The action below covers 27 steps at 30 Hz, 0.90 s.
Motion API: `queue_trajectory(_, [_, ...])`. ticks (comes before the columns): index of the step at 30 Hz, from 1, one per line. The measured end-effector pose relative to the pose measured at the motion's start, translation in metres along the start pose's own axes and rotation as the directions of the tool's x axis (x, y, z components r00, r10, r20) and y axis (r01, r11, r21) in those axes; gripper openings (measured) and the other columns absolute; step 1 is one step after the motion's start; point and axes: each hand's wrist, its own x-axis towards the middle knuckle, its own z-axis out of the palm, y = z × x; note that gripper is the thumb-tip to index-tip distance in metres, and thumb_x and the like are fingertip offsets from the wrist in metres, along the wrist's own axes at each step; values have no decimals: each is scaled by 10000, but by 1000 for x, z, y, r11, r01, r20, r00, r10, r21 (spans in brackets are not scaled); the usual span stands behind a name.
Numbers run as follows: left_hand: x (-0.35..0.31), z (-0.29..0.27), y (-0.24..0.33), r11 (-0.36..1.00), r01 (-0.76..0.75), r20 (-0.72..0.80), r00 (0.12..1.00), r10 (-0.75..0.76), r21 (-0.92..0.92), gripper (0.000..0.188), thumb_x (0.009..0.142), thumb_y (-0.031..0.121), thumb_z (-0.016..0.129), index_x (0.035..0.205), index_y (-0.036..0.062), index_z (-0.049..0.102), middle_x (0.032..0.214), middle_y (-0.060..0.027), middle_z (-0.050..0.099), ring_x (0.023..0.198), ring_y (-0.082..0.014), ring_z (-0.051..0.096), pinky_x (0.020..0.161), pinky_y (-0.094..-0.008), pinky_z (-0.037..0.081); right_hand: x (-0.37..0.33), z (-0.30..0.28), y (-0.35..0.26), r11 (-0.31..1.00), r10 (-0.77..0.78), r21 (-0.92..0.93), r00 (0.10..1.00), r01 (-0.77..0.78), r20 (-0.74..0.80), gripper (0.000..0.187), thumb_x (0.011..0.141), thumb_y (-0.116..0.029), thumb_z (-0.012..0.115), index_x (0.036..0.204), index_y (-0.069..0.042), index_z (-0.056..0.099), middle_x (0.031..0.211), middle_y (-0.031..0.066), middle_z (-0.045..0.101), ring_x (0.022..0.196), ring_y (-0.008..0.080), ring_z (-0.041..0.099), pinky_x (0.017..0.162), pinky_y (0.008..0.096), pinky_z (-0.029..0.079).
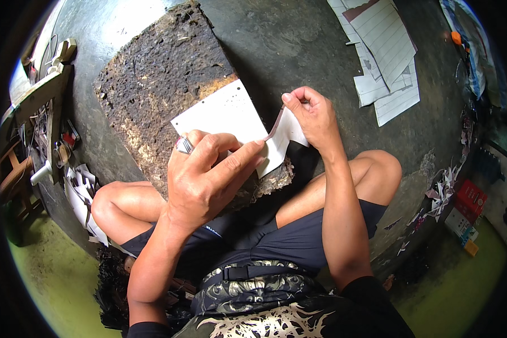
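A white sheet (231,112) with small dark dots lies on a rough, dark, worn block (163,73) in front of me. My left hand (205,169) bears on the sheet, its index fingertip and thumb closed at its right part. A small silvery ridged piece (184,145) shows by the fingers of this hand; whether it is a ring or something held, I cannot tell. My right hand (315,118) pinches the raised end of a white strip (287,135) with a brown edge, right of the sheet. The strip bends up from the block's near right corner.
Several white lined sheets (386,56) with brown backs lie at the far right on the dark floor. White scraps (83,197) are heaped at left, more scraps (444,191) at right. A wooden frame (53,107) stands at left, and a red box (472,198) at right.
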Motion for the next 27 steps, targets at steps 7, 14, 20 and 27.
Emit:
queue_trajectory(7, [0, 3, 0, 1000, -22, -25, 999, 22, 15, 429, 831, 117, 978, 1245, 163, 875, 989, 8, 676, 775, -168, 606, 695, -366, 459, 2, -3, 6, 1000, -5, 23, 1000, 5, -8, 281, 1110, -248, 802, 1016, 13, 755, 809, -10, 709, 733, 43, 597, 630, 266, 493])
queue_trajectory(14, [6, 4, 5, 996, 1, 12, 1000, -2, 94, 354, 875, 217, 966, 1219, 227, 881, 945, 18, 644, 777, -183, 588, 667, -366, 452, 3, -14, 10, 998, -38, -49, 992, 32, -121, 247, 1137, -249, 777, 1043, -22, 752, 844, -59, 685, 745, 12, 574, 639, 230, 460])
queue_trajectory(20, [14, 2, 15, 986, 49, 72, 996, -61, 162, 351, 934, 286, 921, 1277, 235, 870, 924, 3, 625, 769, -206, 599, 661, -382, 460, -15, -50, -20, 978, -205, -97, 910, 182, -361, 249, 1144, -215, 761, 1019, -6, 706, 835, -58, 583, 752, 40, 486, 644, 248, 418])
queue_trajectory(27, [21, -4, 56, 918, 327, 143, 943, -301, -224, 270, 1058, 278, 810, 1259, 102, 852, 1004, -123, 773, 875, -345, 754, 780, -464, 587, -59, -68, -75, 932, -101, 224, 797, 285, -595, 263, 1191, -250, 689, 1148, 8, 663, 967, 32, 714, 868, 73, 643, 786, 269, 541])
